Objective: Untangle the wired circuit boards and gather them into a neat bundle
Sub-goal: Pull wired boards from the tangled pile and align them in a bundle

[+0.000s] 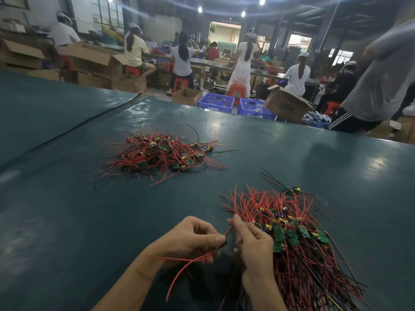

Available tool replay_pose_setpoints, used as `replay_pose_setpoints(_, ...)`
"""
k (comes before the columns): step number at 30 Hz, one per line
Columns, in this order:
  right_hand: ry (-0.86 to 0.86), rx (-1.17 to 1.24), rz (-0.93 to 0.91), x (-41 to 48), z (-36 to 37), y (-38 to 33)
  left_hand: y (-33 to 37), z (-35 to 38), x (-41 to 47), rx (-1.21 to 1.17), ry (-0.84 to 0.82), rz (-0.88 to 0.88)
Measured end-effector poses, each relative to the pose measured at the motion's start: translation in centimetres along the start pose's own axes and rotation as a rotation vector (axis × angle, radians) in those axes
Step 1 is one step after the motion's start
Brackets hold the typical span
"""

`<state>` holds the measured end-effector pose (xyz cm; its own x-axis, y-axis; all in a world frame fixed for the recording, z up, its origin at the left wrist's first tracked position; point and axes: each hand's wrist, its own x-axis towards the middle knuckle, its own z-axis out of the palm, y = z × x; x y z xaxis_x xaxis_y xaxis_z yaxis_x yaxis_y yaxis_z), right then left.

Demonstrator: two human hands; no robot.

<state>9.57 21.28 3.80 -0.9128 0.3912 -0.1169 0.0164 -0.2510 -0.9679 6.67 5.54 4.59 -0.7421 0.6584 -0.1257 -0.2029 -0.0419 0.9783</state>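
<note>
Two piles of wired boards seen on green table: far pile loose, tangled; near pile just right of hands, wires roughly aligned. Stray board laid apart, beyond near pile. Left hand curled, held board pinched between thumb and fingers; red wires trailed from it over wrist. Right hand curled, one of red wires pinched at raised fingertips.

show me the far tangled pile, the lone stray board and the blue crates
far tangled pile (161, 153), head view, middle of the heap
lone stray board (289, 190), head view, its green board
blue crates (216, 103), head view, left crate's front wall
</note>
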Motion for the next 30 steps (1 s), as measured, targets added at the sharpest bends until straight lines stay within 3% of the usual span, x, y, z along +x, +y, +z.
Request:
replay_pose_setpoints(4,0.119,0.269,0.053,1.3,-2.2,-1.3,0.3,0.0,-0.2,-0.054,-0.22,-0.039)
replay_pose_setpoints(6,0.13,0.297,0.047,1.4,-2.5,-1.4,0.3,-0.2,-0.4,-0.063,-0.246,-0.039)
replay_pose_setpoints(8,0.133,0.289,0.022,1.5,-2.3,-1.1,0.2,-0.3,-0.3,-0.097,-0.171,-0.019)
replay_pose_setpoints(11,0.113,0.211,-0.026,1.7,-1.7,-0.3,-0.1,-0.6,0.3,-0.302,0.176,0.04)
replay_pose_setpoints(15,-0.018,-0.134,-0.19,1.0,-0.8,0.8,0.0,-0.9,1.1,-0.625,0.482,0.126)
replay_pose_setpoints(18,-0.166,-0.277,-0.316,0.1,0.2,1.2,0.2,-0.4,1.1,-0.75,0.494,0.123)
replay_pose_setpoints(22,-0.226,-0.363,-0.436,-0.5,0.7,1.2,0.2,0.9,1.2,-0.849,0.439,0.075)
replay_pose_setpoints(30,-0.039,-0.184,-0.425,-1.0,1.0,0.6,-0.6,2.9,1.8,-0.621,0.428,0.059)
